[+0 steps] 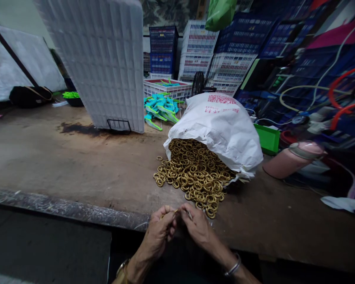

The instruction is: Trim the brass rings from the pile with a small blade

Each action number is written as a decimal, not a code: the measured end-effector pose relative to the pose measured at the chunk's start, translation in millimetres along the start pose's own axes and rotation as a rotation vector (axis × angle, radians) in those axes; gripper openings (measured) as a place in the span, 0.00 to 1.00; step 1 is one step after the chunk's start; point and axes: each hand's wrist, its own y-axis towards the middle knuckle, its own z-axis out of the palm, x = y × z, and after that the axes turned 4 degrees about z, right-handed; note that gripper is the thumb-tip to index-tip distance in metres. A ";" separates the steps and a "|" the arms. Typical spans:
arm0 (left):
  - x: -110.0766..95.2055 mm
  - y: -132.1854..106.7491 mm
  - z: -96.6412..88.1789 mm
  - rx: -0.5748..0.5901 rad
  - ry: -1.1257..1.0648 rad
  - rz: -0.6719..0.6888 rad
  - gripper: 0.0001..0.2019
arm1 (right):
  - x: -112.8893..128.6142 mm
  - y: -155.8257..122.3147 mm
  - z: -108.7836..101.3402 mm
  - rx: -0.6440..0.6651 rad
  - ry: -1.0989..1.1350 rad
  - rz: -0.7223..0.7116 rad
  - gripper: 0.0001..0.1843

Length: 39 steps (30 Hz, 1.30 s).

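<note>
At the table's front edge my left hand (160,232) is closed in a pinch on a brass-coloured ring (176,211), of which only a small part shows. Facing it, almost touching, my right hand (197,227) is pinched too; a thin pale sliver shows between its fingers, too small to name. Just beyond both hands lies a heap of brass-coloured rings (195,177), spilling from the mouth of a white woven sack (219,126) lying on its side. One loose ring (159,158) sits left of the heap.
On the wooden table (62,169) stand a tall white ribbed panel (106,67), turquoise and green plastic parts (161,108), a green tray (268,139) and a pink bottle (294,159). Stacked crates (195,49) rise behind. Hoses and cables hang at the right.
</note>
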 end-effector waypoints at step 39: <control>-2.3 -19.4 -6.2 0.031 0.008 0.080 0.12 | 2.9 -2.6 6.2 -0.123 -0.061 -0.131 0.14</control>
